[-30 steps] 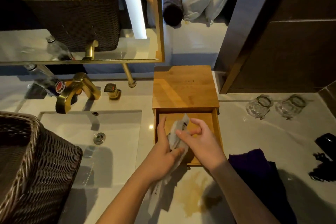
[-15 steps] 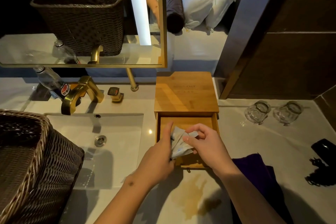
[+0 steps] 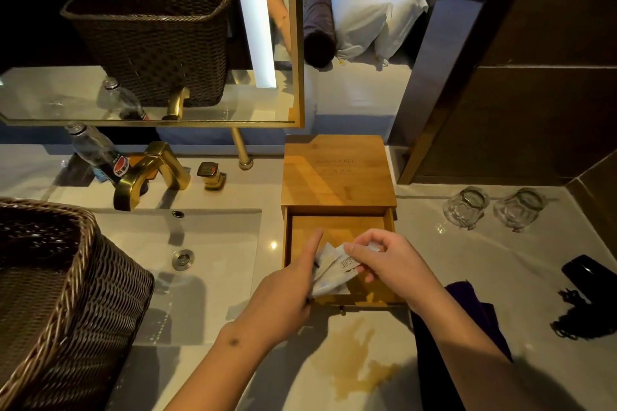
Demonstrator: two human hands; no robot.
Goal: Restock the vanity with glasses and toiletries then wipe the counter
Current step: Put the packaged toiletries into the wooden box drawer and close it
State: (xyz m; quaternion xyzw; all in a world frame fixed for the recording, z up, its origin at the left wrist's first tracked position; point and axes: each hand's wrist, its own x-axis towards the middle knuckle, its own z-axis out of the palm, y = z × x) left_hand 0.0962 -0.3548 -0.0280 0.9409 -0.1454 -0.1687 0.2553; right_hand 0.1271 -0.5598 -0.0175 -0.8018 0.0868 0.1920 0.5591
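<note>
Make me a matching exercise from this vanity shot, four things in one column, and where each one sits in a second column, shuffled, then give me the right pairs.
Things
1. white packets
2. two glasses
3. plastic bottle
4. purple cloth

Places
A. behind the gold faucet, leaning
B. upside down on the counter, right of the wooden box
C. held by both hands over the open drawer
D. on the counter under the right forearm

Pairs: 1-C, 2-B, 3-A, 4-D

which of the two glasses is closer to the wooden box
The left glass, standing nearer the wooden box. The other glass sits just beyond it, toward the dark wall on the right. Both are upside down on the counter.
</note>
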